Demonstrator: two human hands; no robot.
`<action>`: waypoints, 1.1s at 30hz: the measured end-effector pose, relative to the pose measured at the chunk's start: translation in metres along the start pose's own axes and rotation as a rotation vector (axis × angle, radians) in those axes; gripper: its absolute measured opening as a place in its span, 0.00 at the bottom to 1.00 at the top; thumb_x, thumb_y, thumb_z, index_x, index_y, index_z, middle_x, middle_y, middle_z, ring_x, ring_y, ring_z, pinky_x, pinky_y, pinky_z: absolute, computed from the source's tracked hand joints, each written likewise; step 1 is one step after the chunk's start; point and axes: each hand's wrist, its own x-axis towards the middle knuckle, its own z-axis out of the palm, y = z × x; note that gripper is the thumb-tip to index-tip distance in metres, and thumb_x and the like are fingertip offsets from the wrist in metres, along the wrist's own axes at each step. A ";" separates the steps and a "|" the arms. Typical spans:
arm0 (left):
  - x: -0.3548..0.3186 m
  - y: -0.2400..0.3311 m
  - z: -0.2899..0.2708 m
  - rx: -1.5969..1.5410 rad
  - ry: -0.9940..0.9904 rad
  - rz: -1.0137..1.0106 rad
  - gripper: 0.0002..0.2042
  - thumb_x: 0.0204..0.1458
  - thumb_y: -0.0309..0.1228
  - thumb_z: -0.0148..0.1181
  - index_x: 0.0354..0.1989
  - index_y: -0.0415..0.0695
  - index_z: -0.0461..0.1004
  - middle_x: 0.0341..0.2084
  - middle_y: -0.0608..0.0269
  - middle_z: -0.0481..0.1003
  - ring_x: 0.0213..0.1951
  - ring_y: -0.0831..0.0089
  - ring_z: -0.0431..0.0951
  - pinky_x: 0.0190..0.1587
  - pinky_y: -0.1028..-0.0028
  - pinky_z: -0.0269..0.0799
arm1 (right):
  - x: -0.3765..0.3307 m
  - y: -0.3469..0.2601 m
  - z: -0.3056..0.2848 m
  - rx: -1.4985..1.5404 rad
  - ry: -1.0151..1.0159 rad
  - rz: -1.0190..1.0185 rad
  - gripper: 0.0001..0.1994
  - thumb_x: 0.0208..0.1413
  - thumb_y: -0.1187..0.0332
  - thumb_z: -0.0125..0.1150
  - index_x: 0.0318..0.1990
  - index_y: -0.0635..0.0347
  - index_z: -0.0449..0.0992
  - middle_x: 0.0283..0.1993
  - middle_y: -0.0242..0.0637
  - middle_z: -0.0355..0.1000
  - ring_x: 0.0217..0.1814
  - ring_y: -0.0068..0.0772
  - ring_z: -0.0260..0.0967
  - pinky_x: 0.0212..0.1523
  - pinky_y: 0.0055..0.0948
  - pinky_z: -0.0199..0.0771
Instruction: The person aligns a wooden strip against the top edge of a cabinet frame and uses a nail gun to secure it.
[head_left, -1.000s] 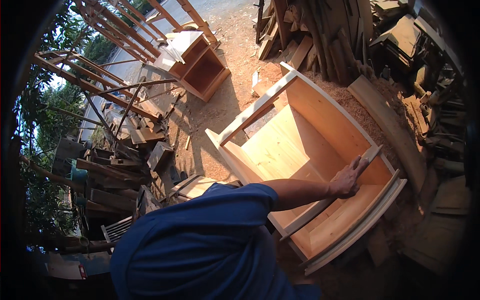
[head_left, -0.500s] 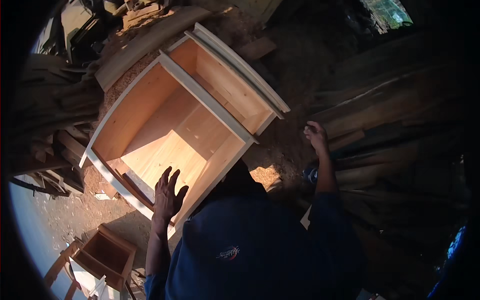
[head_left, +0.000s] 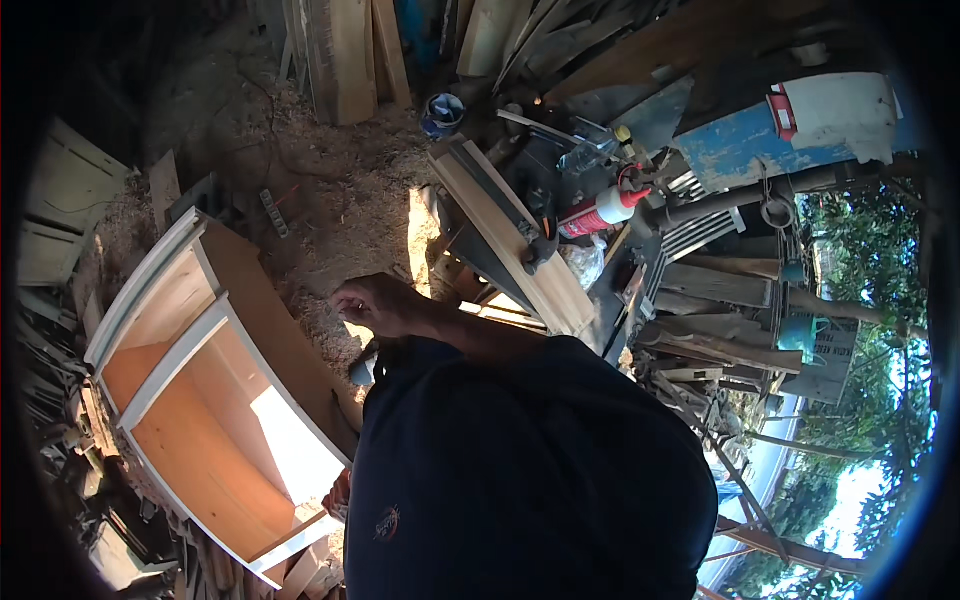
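Observation:
A wooden cabinet frame lies at the left, its two compartments facing up, with pale edge strips and a divider between them. Sunlight falls on the inside of the larger compartment. My left hand is at the cabinet's near right edge, mostly hidden by my dark shirt; its fingers do not show well enough to read. Over the dirt floor, right of the cabinet, my right hand is held with curled fingers. Whatever lies inside them, if anything, cannot be made out.
A workbench with a long plank stands ahead to the right. On it are a red-and-white bottle and scattered tools. A blue pail stands beyond, near leaning boards. Stacked timber lies farther right.
My view has swung right, bringing the workbench in and putting the cabinet at the left. My left hand, earlier spread above the cabinet, is now mostly hidden at its edge. The right arm now reaches across leftward.

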 end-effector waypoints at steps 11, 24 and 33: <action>0.007 -0.007 0.002 0.088 -0.063 -0.154 0.24 0.67 0.52 0.42 0.50 0.45 0.76 0.41 0.49 0.80 0.42 0.46 0.80 0.45 0.49 0.71 | -0.128 0.045 -0.135 -0.902 0.757 0.216 0.35 0.43 0.60 0.75 0.62 0.54 0.71 0.59 0.51 0.66 0.62 0.54 0.65 0.62 0.54 0.63; 0.008 -0.011 0.012 0.007 0.066 -0.266 0.39 0.64 0.67 0.30 0.59 0.45 0.71 0.45 0.38 0.78 0.47 0.38 0.78 0.45 0.46 0.73 | -0.115 0.117 -0.155 -0.795 0.675 0.384 0.17 0.53 0.68 0.58 0.51 0.61 0.77 0.44 0.48 0.74 0.49 0.48 0.74 0.47 0.47 0.74; 0.124 0.119 -0.015 -0.146 0.461 0.316 0.29 0.70 0.52 0.44 0.66 0.39 0.64 0.51 0.44 0.68 0.47 0.55 0.74 0.49 0.55 0.74 | -0.208 0.043 -0.143 -0.608 0.674 0.131 0.19 0.53 0.70 0.67 0.53 0.63 0.75 0.41 0.46 0.71 0.45 0.46 0.72 0.40 0.43 0.78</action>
